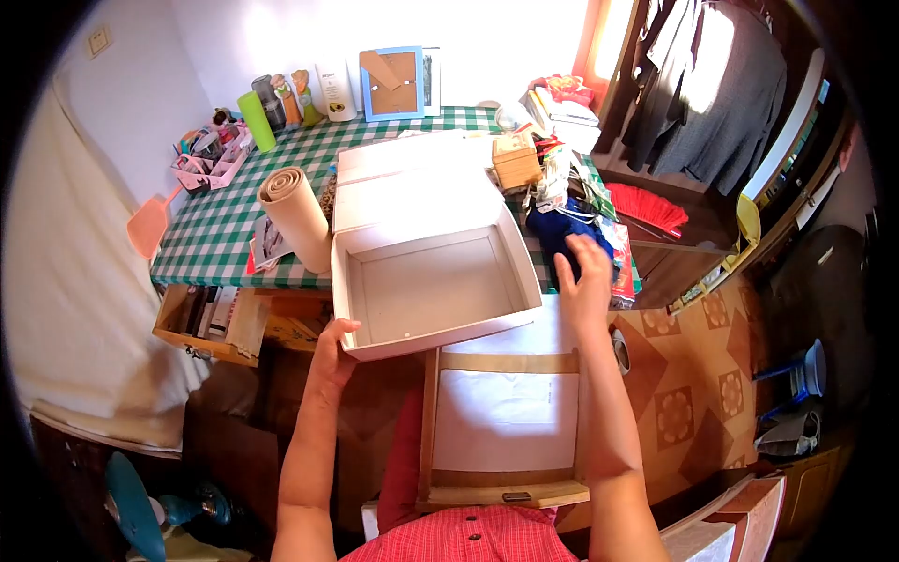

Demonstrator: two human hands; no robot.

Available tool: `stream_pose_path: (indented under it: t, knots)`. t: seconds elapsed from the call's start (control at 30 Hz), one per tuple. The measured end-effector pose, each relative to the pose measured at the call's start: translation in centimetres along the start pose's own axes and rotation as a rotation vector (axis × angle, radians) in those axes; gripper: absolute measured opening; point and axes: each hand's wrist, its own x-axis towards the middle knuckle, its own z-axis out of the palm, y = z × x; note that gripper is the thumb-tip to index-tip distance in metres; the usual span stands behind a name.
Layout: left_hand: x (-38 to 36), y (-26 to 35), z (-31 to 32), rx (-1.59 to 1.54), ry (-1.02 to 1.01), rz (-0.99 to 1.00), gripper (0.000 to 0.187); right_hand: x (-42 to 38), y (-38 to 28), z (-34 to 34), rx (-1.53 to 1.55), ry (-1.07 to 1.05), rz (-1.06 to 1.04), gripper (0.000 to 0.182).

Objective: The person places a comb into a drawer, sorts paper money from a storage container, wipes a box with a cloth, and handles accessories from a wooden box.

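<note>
White hinged box (431, 290), open, on a green-checked tablecloth (211, 248). Its lid (407, 183) lies back on the table, exposing the bare interior; its front edge projects above the pulled-out drawer (506, 494). The left hand (332, 354) is clamped on the near-left corner, thumb over the rim, presumably steadying this overhanging end. The right hand (588, 281), its forearm extended forward, shows spread, slightly bent fingers at a dark-blue cloth bundle (552, 229) right of the box; contact cannot be determined.
</note>
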Motion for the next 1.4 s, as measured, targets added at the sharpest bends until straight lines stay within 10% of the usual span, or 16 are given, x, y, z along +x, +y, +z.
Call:
stream_pose_path:
  t: [0.13, 0.23, 0.37, 0.67, 0.93, 1.4]
  knots:
    - [-0.6, -0.8, 0.0, 0.03, -0.013, 0.101, 0.059, 1.0, 2.4, 0.7, -0.435, 0.029, 0.123, 0.066]
    - [-1.1, -1.4, 0.1, 0.04, -0.005, 0.143, 0.063, 2.5, 2.3, -0.2, -0.412, -0.273, 0.307, 0.051]
    - [-1.2, -2.2, -0.6, 0.011, -0.021, 0.139, 0.063, 2.6, 2.5, 0.0, -0.329, -0.166, 0.217, 0.041]
    - [-1.3, -3.4, -0.6, -0.049, -0.057, 0.135, 0.062, 2.7, 5.4, 1.2, 0.573, 0.169, 0.374, 0.026]
    - [-1.1, -4.2, -0.1, -0.096, -0.084, 0.152, 0.064, 8.2, 3.7, -2.9, 1.291, 0.047, 0.535, 0.021]
    - [-4.3, -3.6, 4.7, 0.032, -0.23, 0.292, 0.073, 4.5, 4.5, -14.0, 1.853, 0.224, 0.674, 0.042]
